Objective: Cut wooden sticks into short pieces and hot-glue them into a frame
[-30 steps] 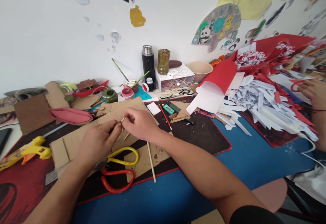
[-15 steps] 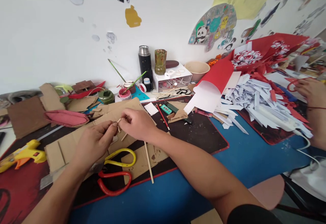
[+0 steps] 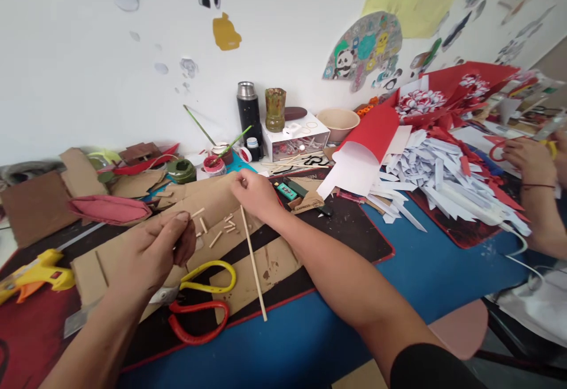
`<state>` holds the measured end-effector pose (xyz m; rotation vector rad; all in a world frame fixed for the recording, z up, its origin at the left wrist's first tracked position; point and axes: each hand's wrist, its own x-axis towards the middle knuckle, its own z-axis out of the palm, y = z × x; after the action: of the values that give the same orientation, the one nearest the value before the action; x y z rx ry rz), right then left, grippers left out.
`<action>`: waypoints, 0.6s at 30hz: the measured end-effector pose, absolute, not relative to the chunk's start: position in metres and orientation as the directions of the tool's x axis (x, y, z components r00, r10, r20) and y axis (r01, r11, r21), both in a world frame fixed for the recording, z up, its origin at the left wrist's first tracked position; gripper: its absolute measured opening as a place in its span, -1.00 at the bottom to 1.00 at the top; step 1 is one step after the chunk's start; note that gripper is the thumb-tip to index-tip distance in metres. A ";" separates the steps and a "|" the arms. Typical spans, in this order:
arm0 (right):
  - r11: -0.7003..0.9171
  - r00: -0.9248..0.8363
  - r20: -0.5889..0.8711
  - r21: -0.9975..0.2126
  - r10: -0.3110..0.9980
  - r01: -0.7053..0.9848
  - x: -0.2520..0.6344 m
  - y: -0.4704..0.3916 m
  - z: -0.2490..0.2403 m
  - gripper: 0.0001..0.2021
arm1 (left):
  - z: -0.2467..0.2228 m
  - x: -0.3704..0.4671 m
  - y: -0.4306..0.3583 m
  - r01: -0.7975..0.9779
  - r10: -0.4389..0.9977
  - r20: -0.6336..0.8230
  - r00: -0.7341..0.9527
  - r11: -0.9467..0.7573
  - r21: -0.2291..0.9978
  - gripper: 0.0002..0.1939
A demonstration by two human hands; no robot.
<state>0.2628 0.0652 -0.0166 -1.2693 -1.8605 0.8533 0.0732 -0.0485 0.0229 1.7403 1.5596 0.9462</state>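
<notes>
My left hand (image 3: 162,247) is closed over the cardboard, and a short piece of wooden stick (image 3: 197,213) pokes out at its fingertips. Farther right, my right hand (image 3: 257,194) has its fingers pinched together; whatever is in them is hidden. Several short cut stick pieces (image 3: 229,224) lie on the cardboard sheet (image 3: 208,191) between the hands. A long thin wooden stick (image 3: 253,265) slants down from below my right hand. Scissors (image 3: 208,277) with one yellow and one red handle lie beside my left wrist, their blades partly covered by it.
A yellow glue gun (image 3: 38,274) lies at left. Paint jars (image 3: 215,164), a black thermos (image 3: 248,111) and a white box (image 3: 296,141) stand along the wall. At right are a pile of paper strips (image 3: 443,170) and another person's hand (image 3: 527,156) with scissors.
My hands have parted: the right moved up and right, the left slightly down and left. The small stick pieces between them now show. The view shifted slightly.
</notes>
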 end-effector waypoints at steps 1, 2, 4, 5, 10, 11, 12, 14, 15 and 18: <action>0.311 -0.277 0.200 -0.838 0.940 0.448 0.262 0.064 -0.017 -0.87 | 0.023 0.072 -0.048 0.479 0.995 0.097 0.031 -0.100 0.872 -0.40; 0.320 -0.307 0.197 -0.845 0.931 0.429 0.260 0.061 -0.017 -0.88 | 0.024 0.071 -0.047 0.410 0.997 0.078 0.009 -0.075 0.909 -0.43; 0.325 -0.353 0.185 -0.859 0.917 0.395 0.257 0.053 -0.016 -0.89 | 0.024 0.071 -0.045 0.344 0.999 0.045 -0.026 -0.034 0.938 -0.50; 0.324 -0.362 0.185 -0.870 0.914 0.372 0.256 0.051 -0.015 -0.89 | 0.025 0.071 -0.044 0.336 0.999 0.036 -0.034 -0.023 0.942 -0.53; 0.281 -0.265 0.214 -0.926 0.940 0.251 0.259 0.054 -0.015 -0.76 | 0.023 0.074 -0.040 0.300 0.999 0.025 -0.044 -0.011 0.954 -0.56; 0.268 -0.244 0.209 -0.933 0.947 0.239 0.260 0.057 -0.016 -0.74 | 0.022 0.074 -0.039 0.302 0.999 0.023 -0.047 -0.008 0.953 -0.56; 0.254 -0.230 0.203 -0.941 0.952 0.222 0.260 0.059 -0.016 -0.72 | 0.021 0.075 -0.039 0.306 0.999 0.019 -0.048 -0.003 0.952 -0.56; 0.209 -0.217 0.173 -0.966 0.961 0.155 0.260 0.062 -0.018 -0.69 | 0.020 0.075 -0.038 0.323 0.999 0.010 -0.046 0.006 0.946 -0.56; 0.162 -0.211 0.139 -0.982 0.968 0.097 0.260 0.063 -0.018 -0.69 | 0.020 0.075 -0.037 0.337 0.999 0.006 -0.043 0.009 0.942 -0.56; -0.011 -0.178 0.007 -0.995 0.984 -0.100 0.263 0.070 -0.016 -0.71 | 0.021 0.076 -0.037 0.392 1.000 0.001 -0.026 0.009 0.920 -0.57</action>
<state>0.2631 0.0699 -0.0159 -1.0454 -1.2617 1.3870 0.0762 -0.0369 0.0212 1.4844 1.5220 1.0070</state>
